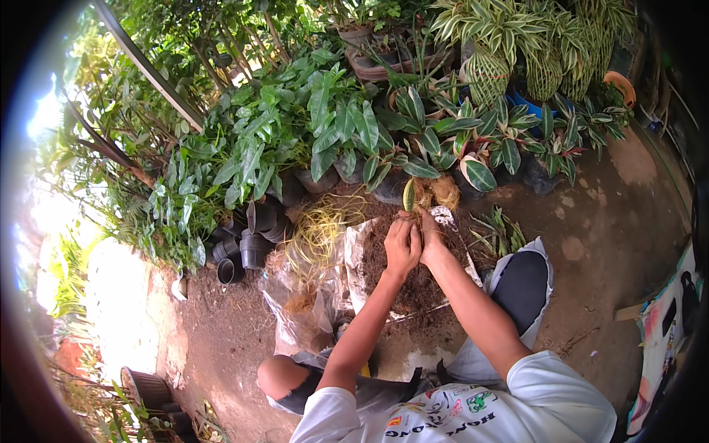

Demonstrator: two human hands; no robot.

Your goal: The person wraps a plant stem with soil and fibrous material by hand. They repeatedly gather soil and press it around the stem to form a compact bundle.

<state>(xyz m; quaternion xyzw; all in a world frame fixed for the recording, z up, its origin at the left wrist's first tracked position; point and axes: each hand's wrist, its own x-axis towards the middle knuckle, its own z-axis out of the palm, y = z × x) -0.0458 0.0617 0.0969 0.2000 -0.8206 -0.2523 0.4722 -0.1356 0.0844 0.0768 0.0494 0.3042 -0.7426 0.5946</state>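
My left hand [402, 242] and my right hand [430, 233] are cupped together around the base of a small snake plant [409, 195]. Its short green leaf with yellow edges stands up above my fingers. What wraps its root end is mostly hidden by my hands. Beneath them, a heap of dark brown potting mix [388, 282] lies on a white sack [354, 266]. Just beyond my hands sit fibre-wrapped root balls [445, 191]. More loose snake plants [501, 232] lie to the right, near my knee.
Yellow plastic twine [327, 221] lies tangled left of the sack, above a clear plastic bag [304, 310] with brown fibre. Black plastic pots [253, 249] are stacked farther left. A row of leafy potted plants [338, 122] lines the back. A board [662, 332] stands at the right edge.
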